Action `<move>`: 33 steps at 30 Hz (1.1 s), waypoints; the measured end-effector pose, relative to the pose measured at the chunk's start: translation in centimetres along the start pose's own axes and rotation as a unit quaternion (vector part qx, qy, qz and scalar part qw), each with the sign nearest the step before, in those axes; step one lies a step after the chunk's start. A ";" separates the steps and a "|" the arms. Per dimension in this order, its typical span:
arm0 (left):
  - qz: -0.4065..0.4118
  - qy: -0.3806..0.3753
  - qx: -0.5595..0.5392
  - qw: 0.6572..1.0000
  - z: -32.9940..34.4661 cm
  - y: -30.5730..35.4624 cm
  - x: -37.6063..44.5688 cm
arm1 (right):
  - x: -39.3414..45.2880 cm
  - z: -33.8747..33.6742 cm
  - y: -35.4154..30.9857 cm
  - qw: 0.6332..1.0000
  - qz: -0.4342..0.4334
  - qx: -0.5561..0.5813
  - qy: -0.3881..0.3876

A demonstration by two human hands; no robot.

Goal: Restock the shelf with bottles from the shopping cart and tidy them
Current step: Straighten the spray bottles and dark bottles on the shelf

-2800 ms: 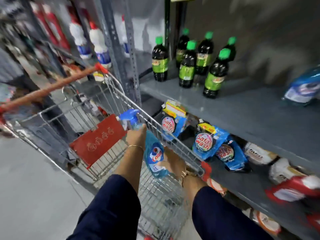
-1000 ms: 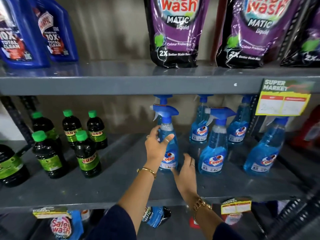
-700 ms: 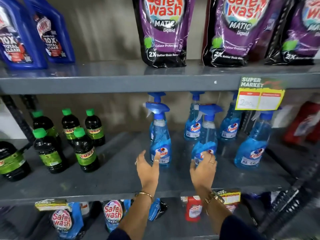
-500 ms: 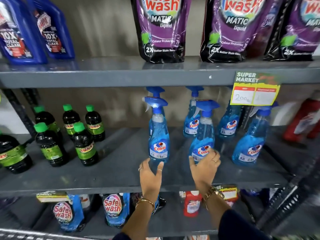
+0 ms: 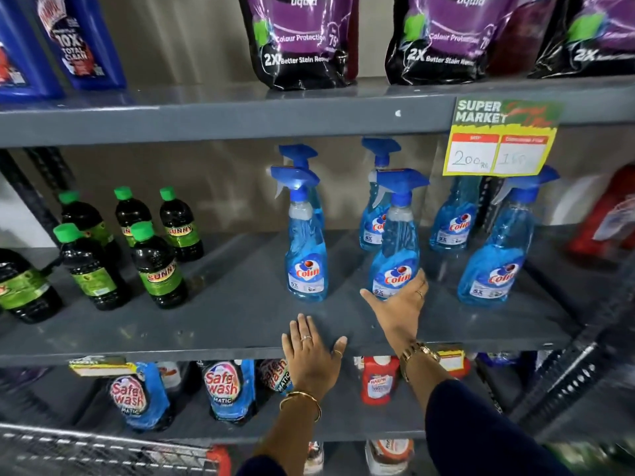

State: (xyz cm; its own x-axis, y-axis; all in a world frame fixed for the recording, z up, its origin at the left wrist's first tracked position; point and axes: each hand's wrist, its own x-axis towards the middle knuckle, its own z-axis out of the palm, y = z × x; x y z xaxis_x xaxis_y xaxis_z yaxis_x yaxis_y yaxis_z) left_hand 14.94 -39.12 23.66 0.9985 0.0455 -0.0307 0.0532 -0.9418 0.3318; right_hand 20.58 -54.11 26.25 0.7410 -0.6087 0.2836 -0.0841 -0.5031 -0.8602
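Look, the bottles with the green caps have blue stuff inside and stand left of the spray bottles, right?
Not quite. The head view shows the green-capped bottles holding dark, nearly black liquid; the spray bottles hold the blue. They do stand left of the spray bottles.

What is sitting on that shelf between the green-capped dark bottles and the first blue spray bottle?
Nothing: in the head view the grey shelf is bare between the green-capped bottles and the leftmost front spray bottle.

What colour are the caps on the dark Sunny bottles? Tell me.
Green caps, clearest in the head view, on the dark Sunny bottles.
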 end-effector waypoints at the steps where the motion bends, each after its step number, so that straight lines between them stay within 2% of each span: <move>1: -0.001 -0.006 0.008 1.000 0.0 0.0 0.1 | 0.0 0.2 0.0 1.000 0.005 0.000 0.004; 8: -0.007 -0.045 0.019 0.999 0.3 -0.1 0.5 | 0.3 1.0 0.6 0.999 0.041 -0.015 0.010; 27: -0.006 -0.051 0.031 0.998 -1.1 0.4 -0.3 | 0.9 0.2 2.1 0.999 0.005 0.023 -0.044; 30: -0.005 -0.044 0.032 0.998 -1.2 0.2 -0.5 | 0.0 -0.1 1.7 0.999 -0.043 -0.016 0.009; 33: -0.004 -0.018 0.039 0.999 -1.0 -0.9 -0.9 | -1.8 -0.2 0.9 0.985 -0.149 -0.057 0.058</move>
State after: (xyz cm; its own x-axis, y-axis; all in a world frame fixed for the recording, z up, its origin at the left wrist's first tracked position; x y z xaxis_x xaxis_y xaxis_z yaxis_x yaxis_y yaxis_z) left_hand 14.04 -37.98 24.36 0.9968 0.0416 -0.0677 0.0578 -0.9644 0.2579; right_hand 18.98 -53.58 25.05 0.6630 -0.4858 0.5696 0.0465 -0.7327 -0.6790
